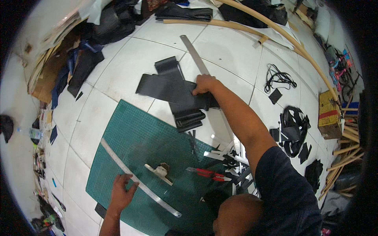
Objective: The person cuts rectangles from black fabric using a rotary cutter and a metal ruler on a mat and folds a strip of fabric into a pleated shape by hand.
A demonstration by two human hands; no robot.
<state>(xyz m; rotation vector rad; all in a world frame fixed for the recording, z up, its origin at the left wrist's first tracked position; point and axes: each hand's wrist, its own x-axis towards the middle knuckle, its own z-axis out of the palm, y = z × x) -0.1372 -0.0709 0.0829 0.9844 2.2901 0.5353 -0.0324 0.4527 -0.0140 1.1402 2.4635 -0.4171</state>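
Observation:
My left hand (123,191) is over the green cutting mat (130,122), its thumb and fingers apart at the edge of a short steel ruler (141,185). It grips nothing that I can see. Stretched far forward, my right hand (204,84) is closed on the edge of black sheet material (163,88), thumb on top. These pieces lie crosswise on the tiles, with folded strips (188,119) below them. A long steel ruler (193,53) runs under or beside that hand; its overlap is hidden. A bulldog clip (160,172) and a red utility knife (208,174) rest on the mat.
Black and white offcuts (236,165) are heaped at the mat's right edge. Farther right are a tangle of black cord (278,76), a pile of black scraps (293,129) and a yellow box (329,114). A long tan pole (275,29) curves across the back right.

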